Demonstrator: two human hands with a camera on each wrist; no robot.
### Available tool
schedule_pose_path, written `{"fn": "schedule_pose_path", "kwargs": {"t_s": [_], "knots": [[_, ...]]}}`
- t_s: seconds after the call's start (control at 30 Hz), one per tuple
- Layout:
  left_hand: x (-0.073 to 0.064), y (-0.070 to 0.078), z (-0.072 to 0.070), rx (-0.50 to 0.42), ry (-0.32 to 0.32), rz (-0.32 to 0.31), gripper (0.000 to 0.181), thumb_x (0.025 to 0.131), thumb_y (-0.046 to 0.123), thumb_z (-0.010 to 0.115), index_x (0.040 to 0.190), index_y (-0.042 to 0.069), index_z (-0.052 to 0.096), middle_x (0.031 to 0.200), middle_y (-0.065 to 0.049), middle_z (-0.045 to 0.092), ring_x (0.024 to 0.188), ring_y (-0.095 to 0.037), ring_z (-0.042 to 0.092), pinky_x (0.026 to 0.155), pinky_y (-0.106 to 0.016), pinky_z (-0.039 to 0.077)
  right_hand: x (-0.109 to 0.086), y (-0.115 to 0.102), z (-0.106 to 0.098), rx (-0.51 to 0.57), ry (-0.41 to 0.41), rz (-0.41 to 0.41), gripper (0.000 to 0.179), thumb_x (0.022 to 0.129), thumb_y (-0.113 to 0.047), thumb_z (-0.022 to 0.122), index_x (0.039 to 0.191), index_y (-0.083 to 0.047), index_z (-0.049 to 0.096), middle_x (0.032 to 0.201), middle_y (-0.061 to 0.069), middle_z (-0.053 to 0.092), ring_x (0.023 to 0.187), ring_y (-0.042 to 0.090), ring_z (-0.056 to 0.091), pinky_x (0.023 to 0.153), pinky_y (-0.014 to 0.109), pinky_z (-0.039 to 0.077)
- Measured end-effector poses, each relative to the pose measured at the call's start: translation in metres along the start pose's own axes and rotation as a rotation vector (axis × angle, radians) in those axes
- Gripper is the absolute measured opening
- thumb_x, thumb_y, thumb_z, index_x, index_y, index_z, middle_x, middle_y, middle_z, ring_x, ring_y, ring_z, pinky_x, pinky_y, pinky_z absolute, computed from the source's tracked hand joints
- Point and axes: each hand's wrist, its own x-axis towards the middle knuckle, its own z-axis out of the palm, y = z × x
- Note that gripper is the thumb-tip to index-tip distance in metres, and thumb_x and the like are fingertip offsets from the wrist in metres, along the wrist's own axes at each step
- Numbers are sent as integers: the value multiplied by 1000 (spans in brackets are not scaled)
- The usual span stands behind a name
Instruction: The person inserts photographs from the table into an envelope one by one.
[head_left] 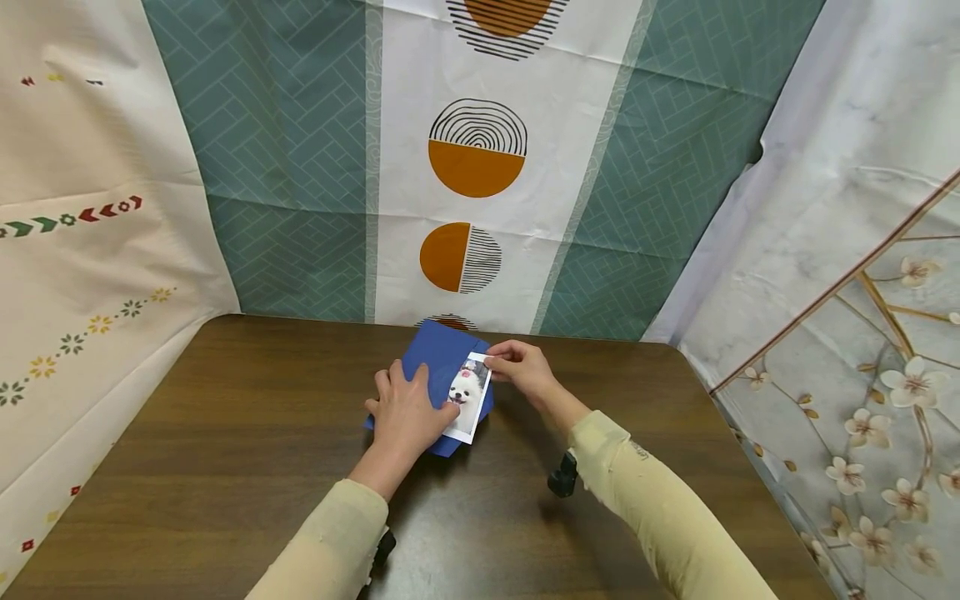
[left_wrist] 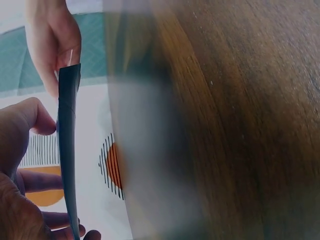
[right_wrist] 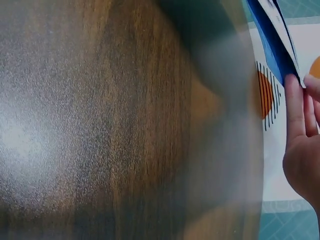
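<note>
A blue paper piece, folded like an envelope, is held up off the table with its broad face toward the head camera. My left hand grips it at the left, its thumb reaching onto a white-bordered photo of a fluffy white dog. That photo lies against the right part of the blue paper. My right hand pinches the photo's upper right edge between thumb and fingers. Seen edge-on in the left wrist view, the blue paper stands between the left thumb and fingers. Whether the photo is inside a pocket, I cannot tell.
A brown wooden table lies beneath both hands. Behind it hangs a patterned green and white cloth. A cream cloth closes the left side, a flowered one the right. Dark wrist devices show below the sleeves.
</note>
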Motion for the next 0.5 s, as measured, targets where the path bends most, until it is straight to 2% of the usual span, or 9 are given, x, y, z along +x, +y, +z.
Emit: {"fn": "schedule_pose_path", "kwargs": {"t_s": [0.23,0.5], "knots": [[1,-2,0,1,15,3,82,87,45,79,153,1,56,158,-35,35,141,-54,33,99,-78,40,-2,0,-7,58,-37,32,23,101,3,67,120,16,65,92,8,75,79,17,75,79,36,65],[1,-2,1,-9,25,4,81,87,44,77,153,1,56,159,-35,36,142,-53,33,99,-77,40,-2,1,-10,78,-48,66,19,100,9,66,117,17,64,87,7,76,73,16,76,75,32,64]]}}
